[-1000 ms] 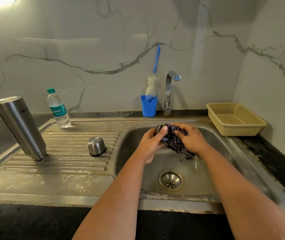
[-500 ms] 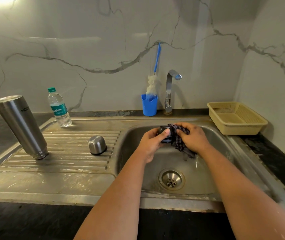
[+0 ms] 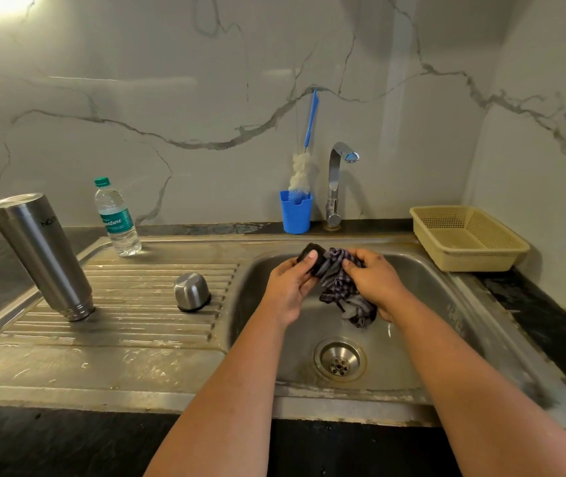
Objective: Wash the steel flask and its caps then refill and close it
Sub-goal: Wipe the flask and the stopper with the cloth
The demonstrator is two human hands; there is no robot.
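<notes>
Black plastic, small and round, the inner flask cap [image 3: 310, 257] sits pinched in the grip of the left hand [image 3: 290, 289], thumb on its near face and fingers curled behind it. Pressed against the cap's right side is a wet checked cloth of purple and white [image 3: 341, 285], bunched in the grip of the right hand [image 3: 376, 282], whose fingers curl round the upper folds while the loose end hangs below the palm. Both hands are held above the basin of the stainless steel sink [image 3: 422, 290], with the round steel drain strainer [image 3: 340, 360] lower down, nearer the person.

Left of the grip, on the ribbed steel drainboard [image 3: 130, 304], a domed steel outer cap with a black rim [image 3: 192, 292] stands mouth down. Farther left on the same board the tall cylindrical steel flask [image 3: 42, 254] stands inverted, its mouth on the ribs and its body leaning left. Behind it, at the board's back edge, is a clear plastic water bottle with a green cap and teal label [image 3: 116, 218].

Beyond the grip, on the dark stone counter [image 3: 212, 228] against the marbled wall, a blue plastic holder [image 3: 296, 211] carries a bottle brush with white bristles and a blue handle [image 3: 303, 166], just beside the chrome tap [image 3: 338, 184]. Right of the grip a cream perforated plastic basket [image 3: 470, 235] rests at the sink's far corner.
</notes>
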